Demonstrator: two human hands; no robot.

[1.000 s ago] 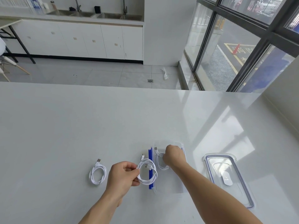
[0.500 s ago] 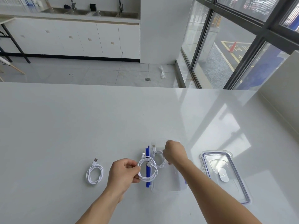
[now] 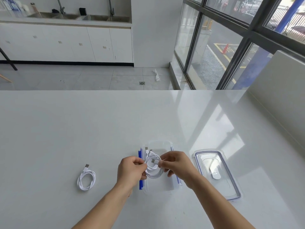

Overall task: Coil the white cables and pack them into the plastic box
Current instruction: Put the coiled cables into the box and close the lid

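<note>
Both hands hold one coiled cable (image 3: 154, 169) right over the open box (image 3: 171, 187): left hand (image 3: 131, 171) pinches its left edge, right hand (image 3: 177, 162) its plug end. Box lies directly below, long axis running away from the person. Second coil (image 3: 86, 179) sits on the table, nearer the left hand.

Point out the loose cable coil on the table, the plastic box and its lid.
loose cable coil (image 3: 87, 166), head view, on its USB plug.
plastic box (image 3: 162, 185), head view, on the bare floor at its near end.
lid (image 3: 214, 169), head view, on the clear centre panel.
</note>
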